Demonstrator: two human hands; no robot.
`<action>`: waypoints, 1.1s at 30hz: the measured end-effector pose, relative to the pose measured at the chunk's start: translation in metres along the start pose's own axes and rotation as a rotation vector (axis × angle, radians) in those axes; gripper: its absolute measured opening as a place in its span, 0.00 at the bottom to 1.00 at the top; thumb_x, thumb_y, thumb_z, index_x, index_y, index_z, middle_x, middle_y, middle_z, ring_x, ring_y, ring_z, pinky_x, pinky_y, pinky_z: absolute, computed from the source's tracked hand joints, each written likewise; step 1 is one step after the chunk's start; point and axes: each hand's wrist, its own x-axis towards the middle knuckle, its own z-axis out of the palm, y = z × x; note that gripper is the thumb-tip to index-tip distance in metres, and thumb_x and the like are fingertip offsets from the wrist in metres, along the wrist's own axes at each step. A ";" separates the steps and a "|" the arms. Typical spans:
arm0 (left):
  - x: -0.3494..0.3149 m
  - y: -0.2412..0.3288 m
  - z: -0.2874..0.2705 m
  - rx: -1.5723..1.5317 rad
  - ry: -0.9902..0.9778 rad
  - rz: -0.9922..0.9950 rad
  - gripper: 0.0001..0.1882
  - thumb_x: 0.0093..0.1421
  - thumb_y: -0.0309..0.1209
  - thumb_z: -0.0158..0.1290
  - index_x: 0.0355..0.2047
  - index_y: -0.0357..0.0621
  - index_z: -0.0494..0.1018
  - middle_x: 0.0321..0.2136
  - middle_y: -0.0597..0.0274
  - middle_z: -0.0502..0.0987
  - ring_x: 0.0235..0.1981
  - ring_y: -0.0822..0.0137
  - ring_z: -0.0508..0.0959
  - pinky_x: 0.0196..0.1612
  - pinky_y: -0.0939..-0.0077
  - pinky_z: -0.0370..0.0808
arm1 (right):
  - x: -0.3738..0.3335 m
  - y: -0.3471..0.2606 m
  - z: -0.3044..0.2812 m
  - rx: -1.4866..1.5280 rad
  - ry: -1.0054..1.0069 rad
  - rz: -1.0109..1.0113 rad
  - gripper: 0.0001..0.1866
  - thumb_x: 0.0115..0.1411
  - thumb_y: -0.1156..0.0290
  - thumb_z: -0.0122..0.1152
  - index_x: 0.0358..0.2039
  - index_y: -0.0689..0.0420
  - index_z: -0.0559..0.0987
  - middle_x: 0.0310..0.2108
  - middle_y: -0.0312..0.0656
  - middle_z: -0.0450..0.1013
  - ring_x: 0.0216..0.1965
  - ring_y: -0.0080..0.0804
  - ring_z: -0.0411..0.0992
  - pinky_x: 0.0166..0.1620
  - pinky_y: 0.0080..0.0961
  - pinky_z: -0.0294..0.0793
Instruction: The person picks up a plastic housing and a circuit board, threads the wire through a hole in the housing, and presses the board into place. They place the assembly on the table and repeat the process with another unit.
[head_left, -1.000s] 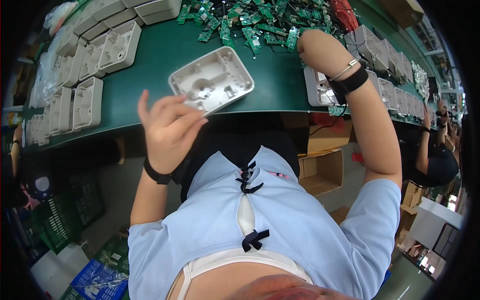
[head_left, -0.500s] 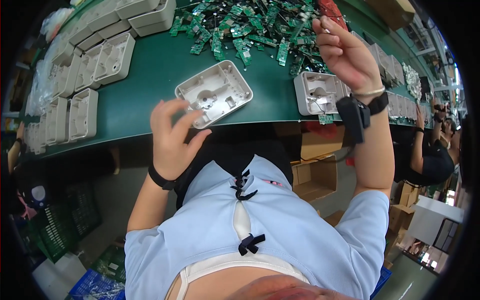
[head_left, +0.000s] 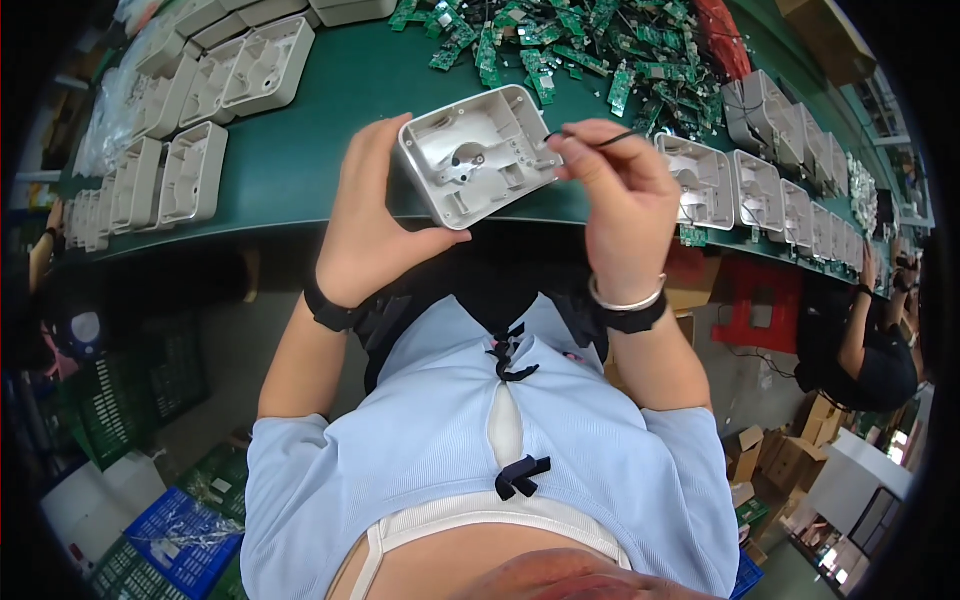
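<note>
A white plastic housing [head_left: 432, 148], open at the top with posts and dividers inside, is tilted at the table's front edge. My left hand [head_left: 368, 225] grips its left side, fingers along the far wall and thumb at the near corner. At the housing's right end, my right hand [head_left: 632, 205] pinches a thin black cable [head_left: 618, 138] between thumb and fingers. One end of the cable sticks out to the right, and its other end is by the rim. Whether the cable touches the housing I cannot tell.
Green circuit boards [head_left: 620, 88] with black leads lie heaped on the green table [head_left: 340, 110] at the back. Similar housings [head_left: 190, 175] stand in rows at left, and more housings [head_left: 757, 190] line the right. A co-worker's arm [head_left: 858, 325] shows far right.
My right hand has come down and left from the board heap to the housing, carrying the cable. My left hand has closed on the housing, now tilted up.
</note>
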 end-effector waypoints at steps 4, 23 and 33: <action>-0.001 0.003 0.002 -0.015 0.004 0.084 0.60 0.40 0.34 0.79 0.72 0.41 0.59 0.68 0.44 0.65 0.68 0.45 0.67 0.70 0.54 0.66 | -0.015 0.021 0.012 -0.222 -0.044 -0.271 0.06 0.62 0.87 0.67 0.39 0.64 0.84 0.45 0.45 0.83 0.44 0.35 0.83 0.49 0.25 0.81; -0.004 0.013 0.010 -0.154 0.026 0.081 0.60 0.39 0.33 0.80 0.72 0.44 0.61 0.66 0.54 0.69 0.67 0.55 0.71 0.70 0.59 0.67 | -0.011 0.033 0.017 -0.562 -0.148 -0.511 0.11 0.49 0.89 0.72 0.33 0.62 0.87 0.38 0.44 0.86 0.44 0.37 0.81 0.45 0.27 0.80; -0.007 0.010 0.013 -0.193 0.002 0.085 0.60 0.41 0.32 0.80 0.73 0.44 0.58 0.68 0.52 0.65 0.67 0.54 0.70 0.67 0.58 0.70 | -0.006 0.021 0.010 -0.616 -0.285 -0.439 0.08 0.51 0.87 0.72 0.31 0.62 0.86 0.36 0.43 0.85 0.40 0.36 0.82 0.44 0.27 0.80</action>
